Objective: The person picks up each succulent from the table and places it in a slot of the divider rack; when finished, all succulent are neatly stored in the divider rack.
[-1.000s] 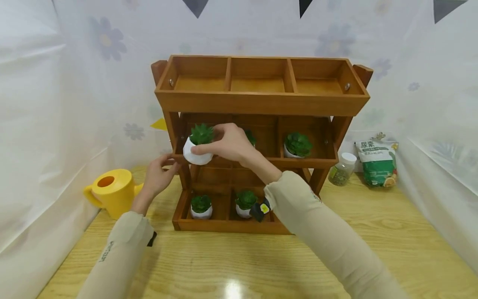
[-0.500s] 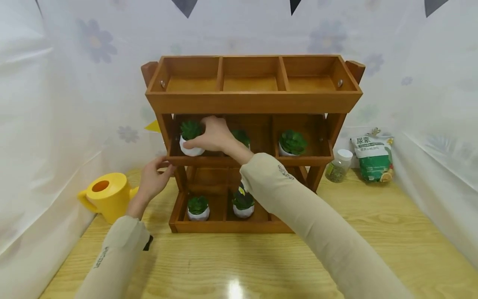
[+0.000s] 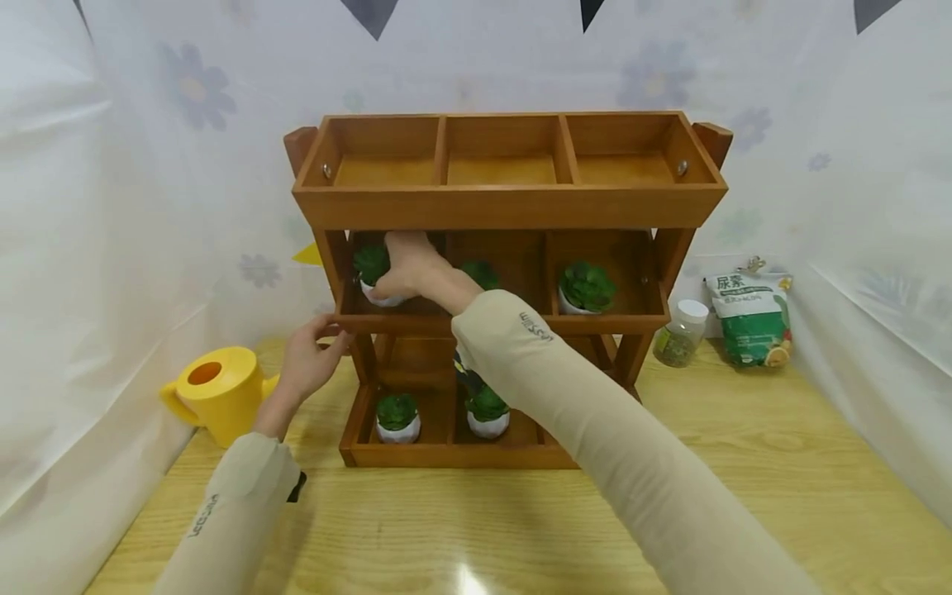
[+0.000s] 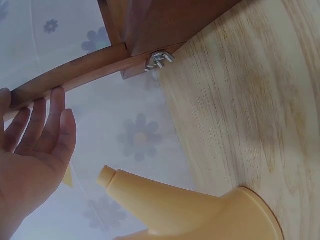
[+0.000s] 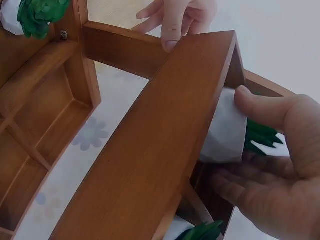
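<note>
My right hand [image 3: 411, 266] grips a small succulent [image 3: 369, 263] in a white faceted pot, inside the left compartment of the middle tier of a brown wooden plant stand [image 3: 513, 208]. In the right wrist view, the thumb lies on the white pot [image 5: 225, 131], with fingers around its other side; the tray's front board hides part of it. My left hand [image 3: 307, 361] holds the stand's left side by the middle tier, thumb and fingertips at the wood [image 4: 82, 67]. Two more potted succulents sit in that tier, the middle one [image 3: 480, 274] partly covered, the right one [image 3: 586, 287] plainly visible.
Two potted succulents [image 3: 397, 417] stand in the bottom tier. A yellow watering can [image 3: 226, 401] is left of the stand. At right are a lidded jar [image 3: 680, 337] and a green-white bag [image 3: 751, 322]. White patterned sheeting surrounds the wooden table [image 3: 416, 529].
My right hand has carried the potted succulent from in front of the middle tier back and down into its left compartment. My left hand has stayed at the stand's side.
</note>
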`<state>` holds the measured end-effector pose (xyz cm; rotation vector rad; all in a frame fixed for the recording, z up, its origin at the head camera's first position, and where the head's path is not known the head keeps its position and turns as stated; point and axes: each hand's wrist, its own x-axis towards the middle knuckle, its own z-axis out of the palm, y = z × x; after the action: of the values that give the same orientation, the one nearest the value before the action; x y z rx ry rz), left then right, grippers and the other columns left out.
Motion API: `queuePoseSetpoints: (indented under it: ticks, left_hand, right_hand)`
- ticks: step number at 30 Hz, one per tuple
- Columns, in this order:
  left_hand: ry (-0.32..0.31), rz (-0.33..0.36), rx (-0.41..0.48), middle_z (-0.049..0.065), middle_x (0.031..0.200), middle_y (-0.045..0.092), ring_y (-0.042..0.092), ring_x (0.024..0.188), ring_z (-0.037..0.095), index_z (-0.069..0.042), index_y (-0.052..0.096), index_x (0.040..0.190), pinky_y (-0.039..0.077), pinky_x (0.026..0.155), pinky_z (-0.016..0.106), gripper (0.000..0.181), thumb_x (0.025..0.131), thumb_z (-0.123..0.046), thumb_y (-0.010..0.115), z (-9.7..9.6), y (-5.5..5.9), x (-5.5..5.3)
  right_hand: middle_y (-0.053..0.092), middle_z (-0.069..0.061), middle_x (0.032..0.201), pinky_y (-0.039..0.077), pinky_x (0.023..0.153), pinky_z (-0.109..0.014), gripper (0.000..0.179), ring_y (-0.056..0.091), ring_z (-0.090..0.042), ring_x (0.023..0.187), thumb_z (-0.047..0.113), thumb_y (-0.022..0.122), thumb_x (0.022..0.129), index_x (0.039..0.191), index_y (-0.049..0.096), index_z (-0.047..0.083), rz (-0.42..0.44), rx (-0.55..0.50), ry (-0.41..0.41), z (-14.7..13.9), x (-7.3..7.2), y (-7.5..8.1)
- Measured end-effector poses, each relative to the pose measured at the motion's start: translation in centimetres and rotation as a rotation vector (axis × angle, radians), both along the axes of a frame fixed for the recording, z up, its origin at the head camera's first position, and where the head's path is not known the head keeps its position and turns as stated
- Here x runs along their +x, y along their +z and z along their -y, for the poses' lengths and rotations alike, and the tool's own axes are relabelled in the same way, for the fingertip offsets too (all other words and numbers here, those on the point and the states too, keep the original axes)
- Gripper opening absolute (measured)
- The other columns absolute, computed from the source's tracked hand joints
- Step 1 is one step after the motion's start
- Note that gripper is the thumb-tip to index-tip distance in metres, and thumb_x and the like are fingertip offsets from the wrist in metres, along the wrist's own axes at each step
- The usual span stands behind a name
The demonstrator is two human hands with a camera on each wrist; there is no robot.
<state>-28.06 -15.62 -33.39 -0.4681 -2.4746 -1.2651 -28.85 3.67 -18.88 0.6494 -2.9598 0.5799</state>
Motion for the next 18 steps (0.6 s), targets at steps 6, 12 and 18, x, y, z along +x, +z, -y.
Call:
queuePoseSetpoints:
  ticks: [6,12,18]
  left_hand:
    - [0.002,-0.014,-0.001,0.030,0.111,0.062,0.068,0.081,0.042,0.008,0.058,0.121,0.056,0.076,0.048,0.032,0.098,-0.015,0.055,-0.1,0.0,-0.1]
    - [-0.002,-0.004,-0.001,0.030,0.113,0.062,0.068,0.082,0.041,0.008,0.058,0.121,0.055,0.078,0.050,0.032,0.098,-0.015,0.055,-0.2,0.0,-0.1]
    - [-0.008,-0.008,-0.002,0.029,0.113,0.062,0.068,0.083,0.042,0.007,0.058,0.121,0.055,0.079,0.049,0.032,0.099,-0.016,0.054,0.0,0.0,-0.3]
  right_hand:
    - [0.054,-0.009,0.124,0.047,0.092,-0.031,0.060,0.050,-0.023,0.113,0.034,0.076,0.080,0.127,0.054,0.004,-0.025,0.021,0.052,-0.1,0.1,-0.4]
    - [0.051,-0.008,0.130,0.046,0.094,-0.031,0.063,0.046,-0.024,0.119,0.033,0.080,0.077,0.129,0.055,0.007,0.028,0.075,0.053,-0.8,0.1,0.1]
    - [0.051,-0.010,0.131,0.046,0.094,-0.032,0.070,0.048,-0.023,0.117,0.024,0.083,0.076,0.135,0.051,0.005,0.078,0.075,0.057,-1.5,0.3,0.9]
